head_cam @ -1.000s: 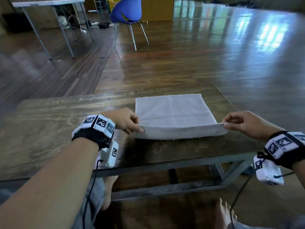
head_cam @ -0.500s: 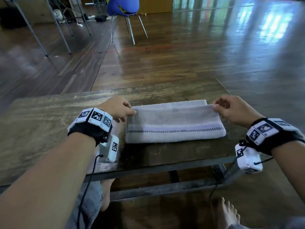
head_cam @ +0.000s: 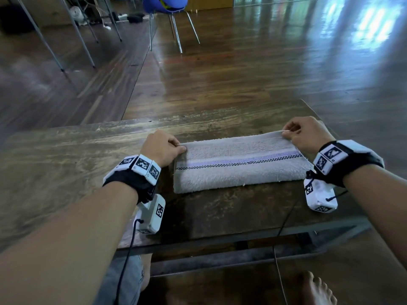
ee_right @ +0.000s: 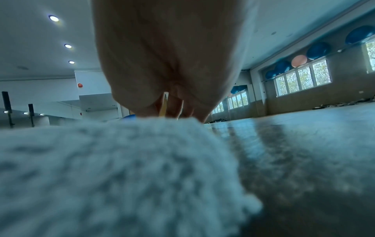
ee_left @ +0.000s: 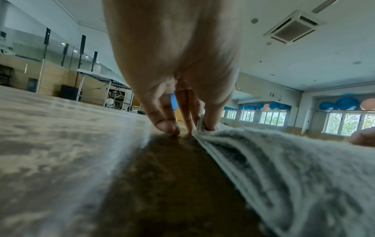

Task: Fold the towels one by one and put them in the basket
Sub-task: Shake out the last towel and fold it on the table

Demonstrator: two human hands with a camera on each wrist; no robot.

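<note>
Head cam: towel (head_cam: 237, 164) folded on the tabletop (head_cam: 66, 164).
Left hand (head_cam: 161, 147) and right hand (head_cam: 306, 134) each pinch a far corner; no readable writing, only wristband marker squares.

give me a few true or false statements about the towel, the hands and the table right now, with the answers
1. The left hand pinches a far corner of the towel. True.
2. The right hand lies flat on the wooden table, off the towel. False: it pinches the towel's other far corner.
3. The towel hangs in the air. False: it lies folded on the table.
4. A striped band runs along the towel's top face. True.
5. A basket stands beside the towel. False: no basket shows in any view.
</note>
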